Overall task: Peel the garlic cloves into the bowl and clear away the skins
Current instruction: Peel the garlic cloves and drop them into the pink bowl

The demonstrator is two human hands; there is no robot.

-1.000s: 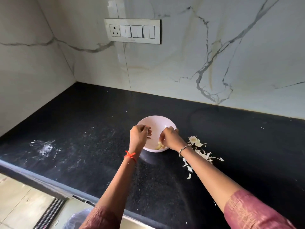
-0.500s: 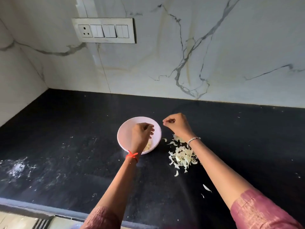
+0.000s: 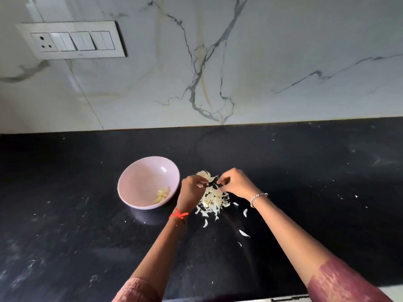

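The left hand [image 3: 192, 189] has crossed out of the bowl [image 3: 139, 182] to meet the right hand [image 3: 236, 184] over the skin pile [image 3: 212, 200]. Nearest the person, stray skins [image 3: 244, 233] lie apart on the black tabletop [image 3: 87, 236], on the right arm's side. Beyond them the skin pile stretches away from the person, directly beneath and between both grips. The left grip pinches a pale scrap [image 3: 199, 185], clove or skin I cannot tell. The right grip's fingers are curled at the pile's top, their hold unclear. Just left of the hands sits the bowl with peeled cloves [image 3: 162, 195]. The right hand looks better placed for the strays.
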